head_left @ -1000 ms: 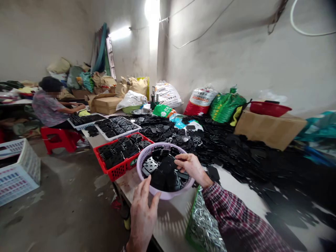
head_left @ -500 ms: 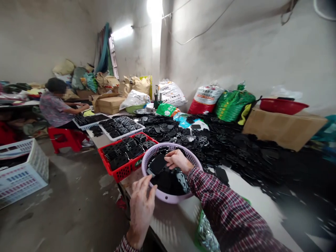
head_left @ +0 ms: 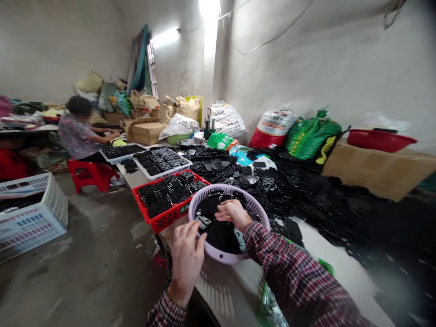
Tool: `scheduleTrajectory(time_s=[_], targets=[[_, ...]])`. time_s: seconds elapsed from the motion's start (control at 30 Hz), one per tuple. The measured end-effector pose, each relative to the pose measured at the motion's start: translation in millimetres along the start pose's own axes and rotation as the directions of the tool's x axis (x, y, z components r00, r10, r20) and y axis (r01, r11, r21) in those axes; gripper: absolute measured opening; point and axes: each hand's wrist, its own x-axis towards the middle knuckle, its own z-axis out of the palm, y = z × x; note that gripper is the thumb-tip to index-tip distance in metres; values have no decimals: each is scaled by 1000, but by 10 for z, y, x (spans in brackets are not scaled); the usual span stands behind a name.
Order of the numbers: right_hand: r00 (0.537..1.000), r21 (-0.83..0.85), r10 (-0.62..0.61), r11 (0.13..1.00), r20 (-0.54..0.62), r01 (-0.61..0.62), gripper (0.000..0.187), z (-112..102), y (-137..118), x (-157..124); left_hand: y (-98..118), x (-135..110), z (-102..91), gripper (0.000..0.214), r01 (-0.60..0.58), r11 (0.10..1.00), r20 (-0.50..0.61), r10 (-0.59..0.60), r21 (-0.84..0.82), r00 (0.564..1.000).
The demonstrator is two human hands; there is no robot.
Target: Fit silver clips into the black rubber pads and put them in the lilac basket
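A round lilac basket (head_left: 254, 210) full of flat black plastic plates (head_left: 218, 234) stands at the near edge of the long table (head_left: 235, 286). My left hand (head_left: 185, 256) rests on the basket's near rim, its fingers curled over the edge. My right hand (head_left: 233, 213) reaches into the basket with fingers bent down on a black plate (head_left: 208, 206) near the top of the heap. A plaid sleeve covers my right forearm.
A red crate (head_left: 162, 218) of stacked black plates sits left of the basket, with a white tray (head_left: 162, 169) behind it. A large heap of black plates (head_left: 306, 190) covers the table. A person sits on a red stool (head_left: 89, 175) at the far end. A green basket (head_left: 272, 309) of metal parts is near me.
My left hand has closed onto the basket's rim. My right hand lowered the black plate it held up back toward the heap. The view shifted slightly left.
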Motion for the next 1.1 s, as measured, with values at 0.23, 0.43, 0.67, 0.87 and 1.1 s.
scheduleTrajectory(time_s=[0.23, 0.43, 0.67, 0.87, 1.1], targets=[[998, -125, -50, 991, 27, 53, 13, 65, -23, -25, 5, 281, -56, 30, -42, 997, -14, 43, 58, 999], [973, -491, -228, 844, 37, 216, 14, 88, -26, 133, -103, 369, -55, 29, -38, 998, -10, 39, 53, 999], [850, -845, -422, 284, 314, 453, 26, 119, 15, 161, -146, 229, -62, 28, -15, 999, -14, 16, 30, 1000], [778, -823, -287, -80, 559, 562, 28, 132, 27, 29, -186, 180, -86, 27, -6, 1000, -9, 6, 12, 1000], [760, -791, -220, -200, 612, 579, 26, 114, 23, -16, -173, 114, -84, 26, 0, 1000, -2, 0, -11, 1000]])
